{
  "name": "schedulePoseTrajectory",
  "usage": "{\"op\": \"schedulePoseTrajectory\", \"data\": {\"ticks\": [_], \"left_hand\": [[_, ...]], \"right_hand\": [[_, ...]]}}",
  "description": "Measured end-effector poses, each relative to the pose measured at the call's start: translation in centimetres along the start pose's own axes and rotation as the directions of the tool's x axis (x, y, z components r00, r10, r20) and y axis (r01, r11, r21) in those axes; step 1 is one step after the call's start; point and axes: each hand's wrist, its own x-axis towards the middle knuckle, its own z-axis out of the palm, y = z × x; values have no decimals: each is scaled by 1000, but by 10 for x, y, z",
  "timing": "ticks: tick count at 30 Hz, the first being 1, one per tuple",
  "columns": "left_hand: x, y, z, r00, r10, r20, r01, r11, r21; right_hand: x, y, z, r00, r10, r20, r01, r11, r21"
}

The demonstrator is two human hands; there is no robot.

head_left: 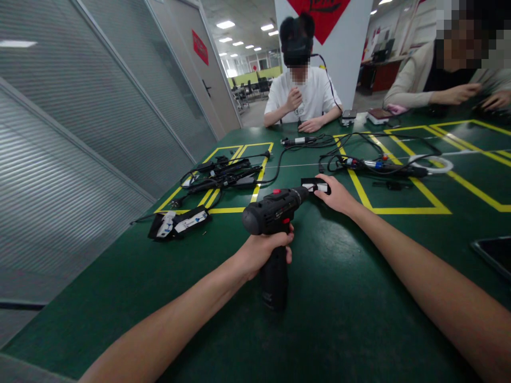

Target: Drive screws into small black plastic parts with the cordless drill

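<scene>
My left hand [266, 250] is wrapped round the grip of a black cordless drill [273, 211] with red buttons. The drill points away and to the right, its battery end low over the green table [339, 298]. My right hand [334, 194] grips a small black casing [314, 184] with a white inside, fingers on its right end. The tip of the drill meets or nearly meets this casing; whether they touch I cannot tell. Left of the drill lie opened black casings with white insides [191, 219], beside a tiny loose piece [205, 232].
A heap of black adapters and cables [227, 175] lies inside yellow tape at the left. More cables and a black handheld tool [379, 167] lie at the right, near a white ring [441, 165]. A dark tablet-like object [495, 255] rests at the right edge. Two people [305, 98] sit across.
</scene>
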Motion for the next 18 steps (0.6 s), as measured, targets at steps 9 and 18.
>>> {"op": "schedulePoseTrajectory", "data": {"ticks": [9, 18], "left_hand": [[0, 1, 2, 1000, -6, -28, 6, 1000, 7], [0, -1, 0, 1000, 2, -4, -2, 1000, -11]], "right_hand": [[0, 0, 0, 1000, 12, 3, -12, 1000, 3], [0, -2, -1, 1000, 9, 0, -9, 1000, -5]]}}
